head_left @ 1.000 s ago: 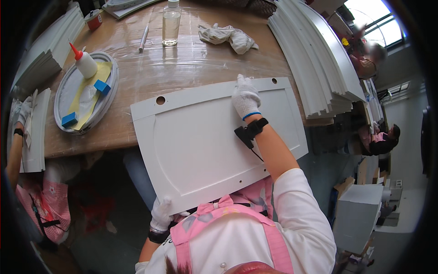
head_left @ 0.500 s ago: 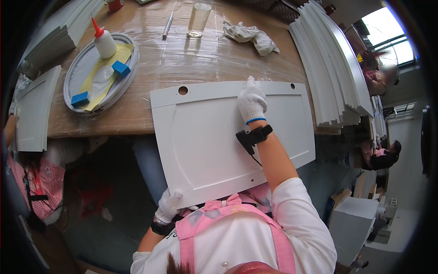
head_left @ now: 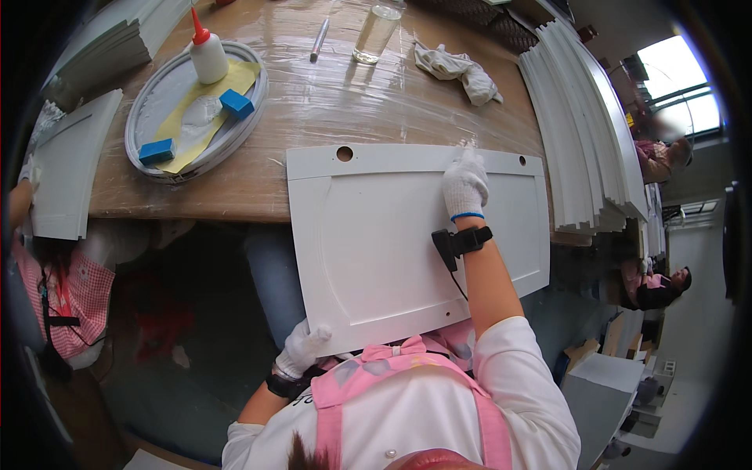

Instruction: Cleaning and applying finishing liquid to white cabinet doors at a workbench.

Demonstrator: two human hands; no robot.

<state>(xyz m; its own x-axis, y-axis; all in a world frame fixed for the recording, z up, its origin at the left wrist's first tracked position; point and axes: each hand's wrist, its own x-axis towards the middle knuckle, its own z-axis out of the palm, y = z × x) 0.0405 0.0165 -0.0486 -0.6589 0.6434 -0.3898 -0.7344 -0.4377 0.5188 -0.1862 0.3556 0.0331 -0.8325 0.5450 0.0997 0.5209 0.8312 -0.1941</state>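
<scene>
A white cabinet door panel [head_left: 376,235] with two round holes near its far edge lies half on the wooden table [head_left: 329,86], half over my lap. My left hand [head_left: 304,348], in a white glove, grips the panel's near left corner. My right hand [head_left: 465,184], also gloved, presses flat on the panel's upper right area; whether it holds something small under the fingers is unclear. A black band sits on each wrist.
A round tray [head_left: 149,102] holds a glue bottle [head_left: 207,55], two blue sponges [head_left: 235,103] and yellow cloth. A glass [head_left: 376,31], a pen [head_left: 319,39] and a rag [head_left: 458,66] lie farther back. White panel stacks [head_left: 583,125] stand right. Another person holds a panel [head_left: 66,172] at left.
The view has shifted, so the panel now appears lower and more centred. My right hand has slid slightly toward the panel's far edge. My left hand keeps its grip on the corner.
</scene>
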